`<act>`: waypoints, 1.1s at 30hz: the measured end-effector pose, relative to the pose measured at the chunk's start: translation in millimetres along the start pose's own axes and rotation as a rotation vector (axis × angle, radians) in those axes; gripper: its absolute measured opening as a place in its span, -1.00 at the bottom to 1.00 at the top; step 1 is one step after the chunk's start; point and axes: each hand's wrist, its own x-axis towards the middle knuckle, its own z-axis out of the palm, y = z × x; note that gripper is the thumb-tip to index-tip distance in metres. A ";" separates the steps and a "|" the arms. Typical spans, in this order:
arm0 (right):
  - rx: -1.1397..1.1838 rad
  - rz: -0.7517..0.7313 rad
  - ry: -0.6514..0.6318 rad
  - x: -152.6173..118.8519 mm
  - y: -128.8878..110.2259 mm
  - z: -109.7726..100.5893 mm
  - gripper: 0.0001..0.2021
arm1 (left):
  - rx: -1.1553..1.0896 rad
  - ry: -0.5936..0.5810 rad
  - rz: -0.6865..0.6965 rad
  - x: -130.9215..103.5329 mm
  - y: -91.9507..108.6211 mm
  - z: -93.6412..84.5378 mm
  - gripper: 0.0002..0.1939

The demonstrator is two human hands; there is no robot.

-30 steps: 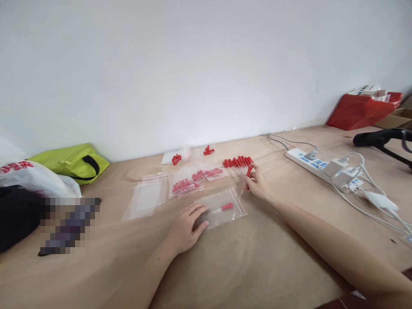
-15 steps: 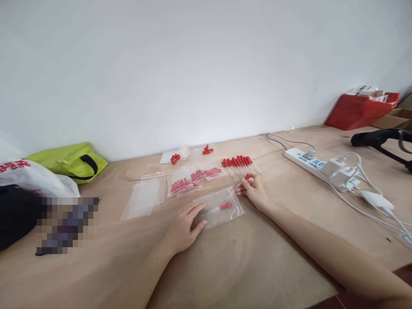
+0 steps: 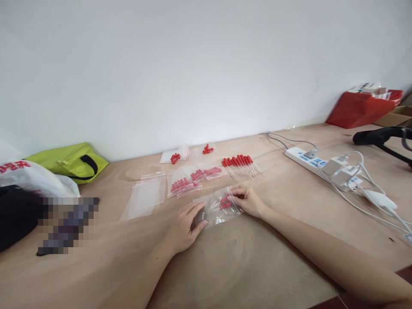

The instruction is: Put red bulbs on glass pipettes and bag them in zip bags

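A clear zip bag (image 3: pixel 210 219) lies flat in front of me, its opening toward the right. Inside it rests a dropper with a red bulb (image 3: pixel 225 205). My left hand (image 3: pixel 187 225) holds the bag's left end down, thumb and fingers spread apart. At the mouth, my right hand (image 3: pixel 247 200) pinches a second red-bulbed dropper (image 3: pixel 224 199), which is in the bag beside the first; its bulb is partly covered by my fingers. Behind the right hand, a row of several droppers (image 3: pixel 238 161) lies with red bulbs pointing away and thin clear stems toward me.
Filled bags of red bulbs (image 3: pixel 182 184) and flat zip bags (image 3: pixel 146 195) lie left of centre. Loose red bulbs (image 3: pixel 175 158) rest on bags by the wall. A power strip (image 3: pixel 305 161) with chargers and cables is at right, a yellow-green bag (image 3: pixel 69 161) at left.
My right hand has moved left and toward me from beside the dropper row, bringing a dropper into the bag's mouth. The left hand has stayed in place.
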 end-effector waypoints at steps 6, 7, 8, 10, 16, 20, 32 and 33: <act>-0.081 0.023 -0.024 13.1 4.8 -14.3 -0.83 | -0.027 -0.010 0.019 0.9 -0.5 -0.4 -0.73; -0.131 0.052 0.057 18.9 5.1 -19.0 -0.85 | -0.037 -0.006 0.023 0.9 -0.7 -0.4 -0.77; -0.204 0.061 0.140 25.5 4.7 -23.5 -0.88 | -0.049 0.000 0.023 0.8 -0.8 -0.3 -0.82; -0.376 0.052 0.258 40.9 2.3 -30.2 -0.92 | -0.068 0.014 0.011 0.7 -0.8 -0.1 -0.89; -0.679 0.124 0.358 88.5 -3.4 -26.2 -0.83 | -0.094 0.008 -0.011 0.4 1.0 -0.4 -0.95; -0.740 0.233 0.332 107.7 -1.1 -18.5 -0.80 | -0.097 0.005 -0.027 -0.3 0.5 0.1 -0.95; -0.206 0.050 0.460 52.6 1.0 -31.5 -0.40 | -0.071 -0.003 0.010 -0.1 1.1 -0.7 -0.79; -0.097 0.074 0.440 42.4 4.7 -31.5 -0.33 | -0.067 -0.006 0.012 -0.1 1.0 -0.5 -0.78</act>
